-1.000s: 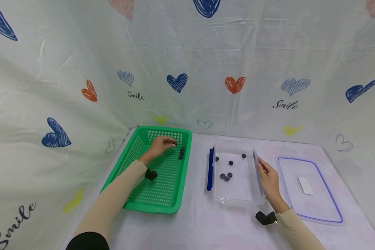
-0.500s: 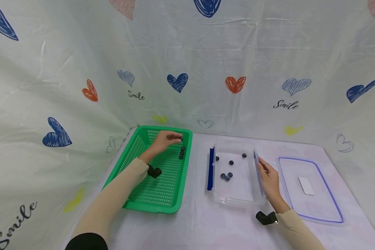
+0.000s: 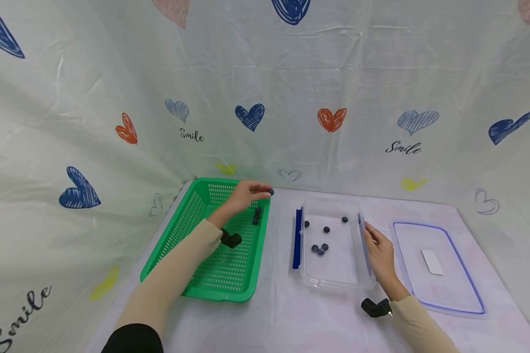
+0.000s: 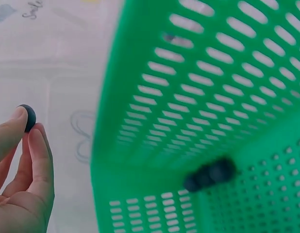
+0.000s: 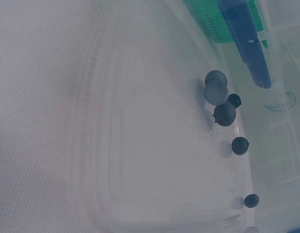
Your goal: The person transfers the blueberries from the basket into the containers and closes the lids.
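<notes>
In the head view my left hand (image 3: 244,197) pinches a blueberry (image 3: 271,191) between thumb and fingertips, above the right rim of the green basket (image 3: 258,255). The left wrist view has the same blueberry (image 4: 29,118) at the fingertips, outside the basket wall. Several blueberries (image 3: 256,215) lie inside the basket along its right side. My right hand (image 3: 381,254) grips the right side of a clear plastic box (image 3: 335,283), by its raised latch flap. Several blueberries (image 3: 326,229) are spread on the box floor, some touching each other. The right hand is out of the right wrist view.
A clear lid with a blue seal (image 3: 461,264) lies right of the box, a white label (image 3: 432,262) on it. The box's left blue latch flap (image 3: 297,239) sticks out toward the basket. A curtain printed with hearts (image 3: 291,73) hangs behind the table.
My left hand has lifted the blueberry from inside the basket and carried it right, to above the basket's rim. The right hand and the box have stayed put.
</notes>
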The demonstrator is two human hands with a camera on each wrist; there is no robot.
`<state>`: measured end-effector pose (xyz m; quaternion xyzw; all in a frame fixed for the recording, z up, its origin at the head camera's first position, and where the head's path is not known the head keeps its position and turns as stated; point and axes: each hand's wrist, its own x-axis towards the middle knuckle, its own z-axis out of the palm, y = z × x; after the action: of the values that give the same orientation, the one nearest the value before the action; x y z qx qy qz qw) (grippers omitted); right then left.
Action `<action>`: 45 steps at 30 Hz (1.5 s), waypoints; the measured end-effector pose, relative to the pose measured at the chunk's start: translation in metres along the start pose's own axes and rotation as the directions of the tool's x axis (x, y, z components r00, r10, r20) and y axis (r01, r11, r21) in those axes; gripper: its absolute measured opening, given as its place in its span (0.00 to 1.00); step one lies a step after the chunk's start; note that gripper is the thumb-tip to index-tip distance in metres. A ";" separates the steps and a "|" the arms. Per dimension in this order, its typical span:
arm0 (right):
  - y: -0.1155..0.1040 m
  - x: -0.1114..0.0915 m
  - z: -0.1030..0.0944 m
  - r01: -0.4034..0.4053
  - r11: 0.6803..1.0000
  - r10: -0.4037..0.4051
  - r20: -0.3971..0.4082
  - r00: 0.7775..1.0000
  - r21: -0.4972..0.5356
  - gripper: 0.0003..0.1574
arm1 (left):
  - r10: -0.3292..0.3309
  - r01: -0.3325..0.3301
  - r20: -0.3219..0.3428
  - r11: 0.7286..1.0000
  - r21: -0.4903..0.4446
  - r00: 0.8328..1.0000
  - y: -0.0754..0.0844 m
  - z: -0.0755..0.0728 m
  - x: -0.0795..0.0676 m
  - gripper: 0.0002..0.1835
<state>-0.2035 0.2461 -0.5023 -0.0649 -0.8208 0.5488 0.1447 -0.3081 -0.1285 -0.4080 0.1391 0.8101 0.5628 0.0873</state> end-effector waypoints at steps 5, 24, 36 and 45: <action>0.000 0.001 -0.001 -0.013 1.000 0.013 0.013 1.000 0.002 0.27 | -0.002 0.002 0.017 1.000 -0.009 1.000 0.006 0.009 0.005 0.18; -0.001 0.000 -0.001 -0.015 1.000 0.015 0.000 1.000 0.001 0.26 | 0.035 -0.038 0.097 0.999 0.027 0.995 0.022 0.047 0.019 0.18; 0.000 0.002 0.002 -0.016 1.000 0.016 -0.008 1.000 0.018 0.25 | 0.065 -0.066 0.134 0.998 0.001 0.989 0.028 0.067 0.021 0.16; 0.003 0.003 0.003 -0.006 1.000 0.007 -0.016 1.000 0.016 0.25 | 0.096 -0.100 0.204 0.995 0.008 0.974 0.028 0.080 0.025 0.16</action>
<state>-0.2072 0.2458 -0.5054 -0.0706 -0.8150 0.5553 0.1499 -0.3043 -0.0408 -0.4096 0.2365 0.7943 0.5416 0.1405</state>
